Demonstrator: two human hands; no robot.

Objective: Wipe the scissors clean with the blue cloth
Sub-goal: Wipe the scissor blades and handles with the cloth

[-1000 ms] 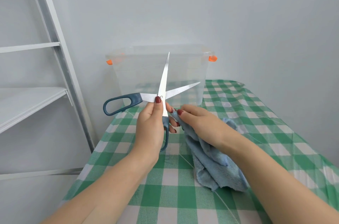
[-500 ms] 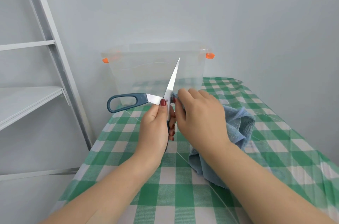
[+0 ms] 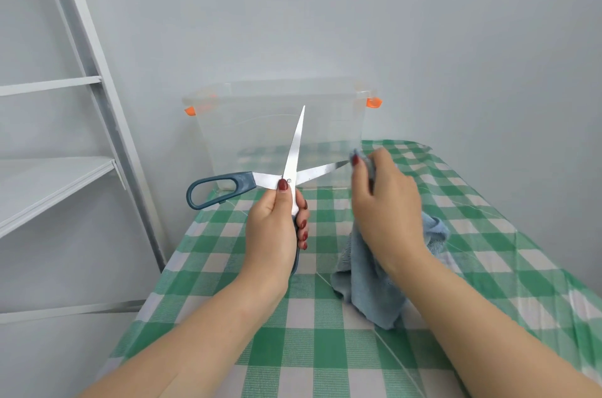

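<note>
While the scissors (image 3: 294,143) are held open above the middle of the table (image 3: 293,348), the wipe is judged to be under way rather than finished. The lower handle is gripped by the left hand (image 3: 273,228), with the thumb laid at the pivot. The other handle juts out to the left, one blade stands upright and the other is pointed to the right. The tip of that right-pointing blade is pinched through a fold of the cloth (image 3: 368,283) by the right hand (image 3: 384,202). The rest of the cloth is let hang down to the table, where its lower end is bunched right of the middle. A stroke along this one blade can thus be taken as at its end. The upright blade is bare and untouched by the cloth, and it, the pivot and the handles are judged to be left. No dirt can be made out on the steel, so how clean either blade is cannot be told. The table is covered by a green-and-white check sheet, creased toward the right edge. At the far edge a clear box (image 3: 260,124) with orange clips (image 3: 373,102) is stood against the plain pale wall (image 3: 423,22). Off the left edge a white shelf (image 3: 49,179) is seen, carried on a slanted upright.
</note>
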